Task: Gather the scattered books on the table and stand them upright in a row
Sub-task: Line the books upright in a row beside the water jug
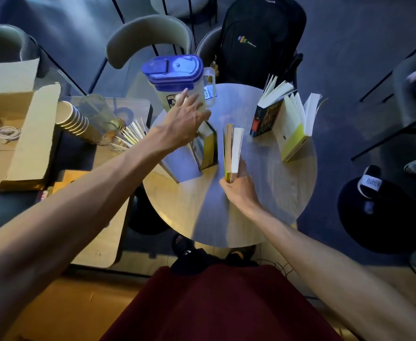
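On the round table [226,217] several books stand upright. My right hand [239,187] grips the near end of a thin yellow-edged book [232,148] standing at the centre. Just to its left stands a thicker yellow-edged book [207,148]; my left hand [185,119] rests over its far top end, fingers spread toward the jug. At the far right a dark-covered book [267,114] and a white-and-yellow book [295,134] stand with their pages fanned open.
A clear jug with a blue lid [177,77] stands at the table's far edge. A side table at left holds stacked paper cups [73,118], glasses and cardboard boxes [12,114]. Chairs and a black backpack [258,38] surround the table.
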